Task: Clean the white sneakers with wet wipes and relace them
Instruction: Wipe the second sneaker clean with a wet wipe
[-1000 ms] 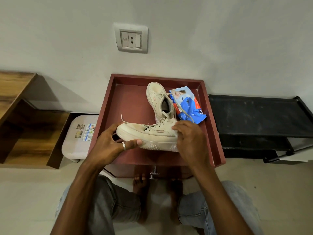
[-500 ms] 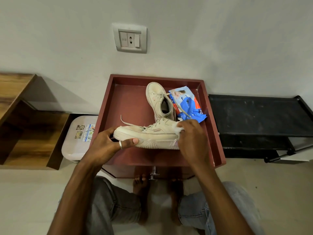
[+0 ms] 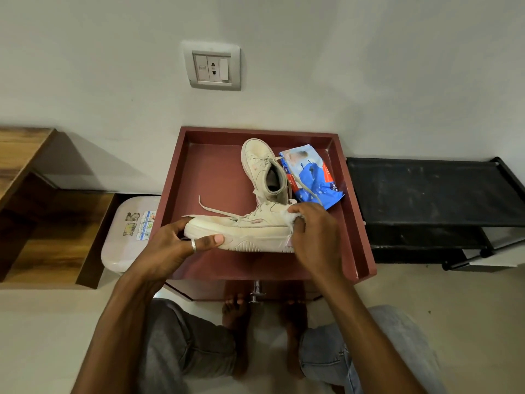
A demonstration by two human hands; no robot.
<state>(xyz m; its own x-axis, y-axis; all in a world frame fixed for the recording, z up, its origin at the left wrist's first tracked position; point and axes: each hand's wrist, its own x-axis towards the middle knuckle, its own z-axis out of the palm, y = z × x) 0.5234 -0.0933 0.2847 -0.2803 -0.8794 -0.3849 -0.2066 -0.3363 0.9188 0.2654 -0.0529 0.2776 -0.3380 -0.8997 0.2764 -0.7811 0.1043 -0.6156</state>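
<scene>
I hold a white sneaker (image 3: pixel 250 230) sideways over the front of the dark red tray (image 3: pixel 204 177), toe to the left. My left hand (image 3: pixel 176 245) grips its toe, thumb along the sole. My right hand (image 3: pixel 312 237) pinches a crumpled white wet wipe (image 3: pixel 289 216) against the sneaker's heel. Loose laces trail from the shoe to the left. The second white sneaker (image 3: pixel 264 172) lies further back in the tray, toe pointing away. A blue wet wipes pack (image 3: pixel 311 176) lies next to it on the right.
The tray sits on a small table against a white wall with a socket plate (image 3: pixel 211 65). A black rack (image 3: pixel 431 200) stands to the right, a wooden shelf (image 3: pixel 37 206) to the left, and a white plastic lid (image 3: pixel 127 231) beside the tray. My knees and bare feet are below.
The sneaker's toe has shifted slightly left and its laces have spread out. My right hand has slid along the shoe to the heel with the wipe.
</scene>
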